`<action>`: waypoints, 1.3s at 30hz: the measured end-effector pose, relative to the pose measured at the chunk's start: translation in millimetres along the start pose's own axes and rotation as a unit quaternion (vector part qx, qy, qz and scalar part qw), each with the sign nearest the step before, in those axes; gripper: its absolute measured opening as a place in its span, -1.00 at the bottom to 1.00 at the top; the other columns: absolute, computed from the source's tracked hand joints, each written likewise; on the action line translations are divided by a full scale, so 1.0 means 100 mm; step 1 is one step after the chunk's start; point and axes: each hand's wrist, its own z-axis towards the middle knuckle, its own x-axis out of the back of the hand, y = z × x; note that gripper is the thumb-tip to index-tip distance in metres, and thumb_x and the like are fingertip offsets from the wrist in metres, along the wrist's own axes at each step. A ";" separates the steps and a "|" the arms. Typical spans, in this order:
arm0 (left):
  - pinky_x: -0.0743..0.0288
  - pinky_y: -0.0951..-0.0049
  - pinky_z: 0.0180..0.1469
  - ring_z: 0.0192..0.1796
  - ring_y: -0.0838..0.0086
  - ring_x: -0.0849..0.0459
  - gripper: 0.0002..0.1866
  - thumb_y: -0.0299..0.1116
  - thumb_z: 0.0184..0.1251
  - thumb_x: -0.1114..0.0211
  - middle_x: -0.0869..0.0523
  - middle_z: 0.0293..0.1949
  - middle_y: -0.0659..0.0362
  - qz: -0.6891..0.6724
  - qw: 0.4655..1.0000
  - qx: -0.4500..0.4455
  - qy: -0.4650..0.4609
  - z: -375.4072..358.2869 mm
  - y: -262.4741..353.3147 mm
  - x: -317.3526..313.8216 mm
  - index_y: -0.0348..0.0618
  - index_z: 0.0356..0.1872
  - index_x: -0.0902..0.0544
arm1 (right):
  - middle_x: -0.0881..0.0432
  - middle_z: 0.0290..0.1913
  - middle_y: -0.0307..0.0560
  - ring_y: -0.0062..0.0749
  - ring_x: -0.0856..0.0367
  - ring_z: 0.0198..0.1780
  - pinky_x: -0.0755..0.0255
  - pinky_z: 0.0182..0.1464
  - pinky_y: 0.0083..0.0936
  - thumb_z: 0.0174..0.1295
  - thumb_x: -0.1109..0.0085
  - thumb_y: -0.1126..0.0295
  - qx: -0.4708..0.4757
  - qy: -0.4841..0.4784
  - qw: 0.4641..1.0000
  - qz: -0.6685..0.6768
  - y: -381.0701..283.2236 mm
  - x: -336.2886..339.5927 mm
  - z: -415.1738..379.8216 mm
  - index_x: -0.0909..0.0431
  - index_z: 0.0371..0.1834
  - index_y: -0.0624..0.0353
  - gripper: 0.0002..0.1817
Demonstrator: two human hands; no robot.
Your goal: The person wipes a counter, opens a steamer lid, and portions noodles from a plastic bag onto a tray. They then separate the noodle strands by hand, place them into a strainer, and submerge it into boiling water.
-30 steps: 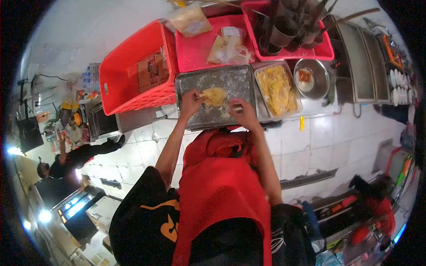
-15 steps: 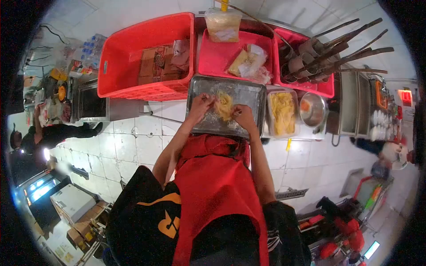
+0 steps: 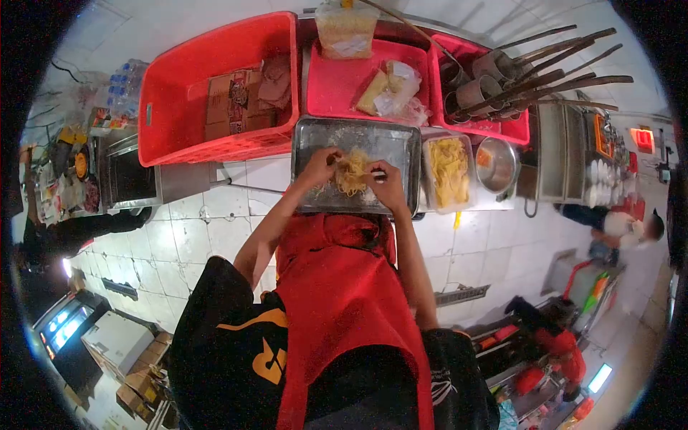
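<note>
A loose bundle of yellow noodles (image 3: 351, 170) lies over a dark metal tray (image 3: 394, 136) dusted with pale flour. My left hand (image 3: 319, 169) is at the bundle's left side, fingertips closed in a pinch on strands. On the right side, my right hand (image 3: 387, 185) has its fingers curled and pinching the noodles too. Just right of the tray stands a clear plastic container (image 3: 469, 154) filled with more flat yellow noodles (image 3: 449, 172). Beside it is a steel bowl (image 3: 496, 179) with something orange inside.
Behind the tray are a red crate (image 3: 175, 115) holding cardboard boxes, a pink bin (image 3: 337, 86) with packets, and another with long-handled strainers (image 3: 494, 89). A tub (image 3: 347, 32) stands at the back. Other people appear at left, right (image 3: 627, 228) and lower right (image 3: 566, 355).
The view has shifted slightly, moving the scene left. My hands stay at the noodles, whose bundle looks looser and more spread. The person at right has changed position.
</note>
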 end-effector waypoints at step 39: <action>-0.38 0.17 0.23 0.25 0.13 -0.41 -0.28 -0.67 -0.13 -0.38 -0.42 0.21 0.04 0.272 0.951 -0.149 0.005 -0.21 0.40 0.22 -0.08 0.19 -0.45 | -0.44 0.12 0.17 0.12 -0.40 0.18 -0.41 0.17 -0.13 -0.34 -0.63 0.27 0.000 -0.075 0.951 -0.299 -0.07 0.27 0.17 -0.36 0.23 0.23 -0.06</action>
